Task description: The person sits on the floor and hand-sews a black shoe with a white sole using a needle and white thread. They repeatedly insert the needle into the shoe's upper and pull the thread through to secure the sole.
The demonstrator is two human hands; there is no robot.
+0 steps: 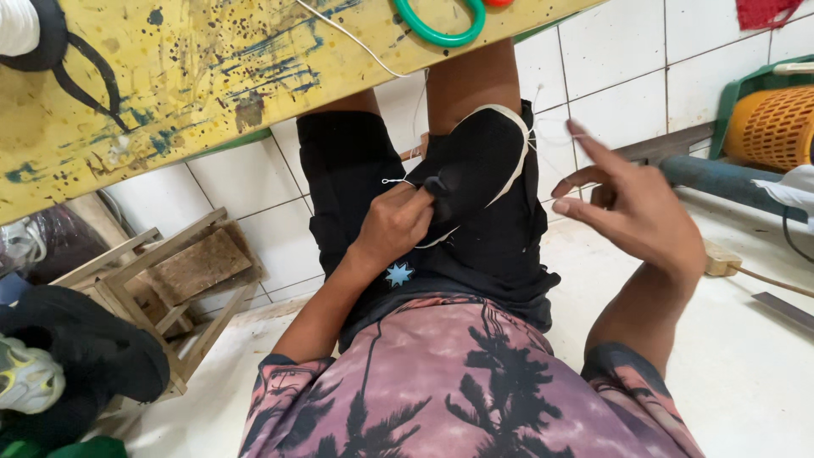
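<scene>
Fingers (pixel 421 206) of my left hand (pixel 392 225) pinch the black shoe upper (pixel 475 165) on my lap; my right hand (pixel 632 208), spread open and holding nothing I can see, hovers just beside it, white thread (pixel 543 127) between them.

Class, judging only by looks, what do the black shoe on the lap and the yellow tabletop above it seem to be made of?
The black shoe looks like soft matte fabric with a pale, probably rubber, sole edge; the left hand pinches it. The yellow tabletop looks like painted wood: its coat is worn, scratched and splashed with blue and black.
</scene>
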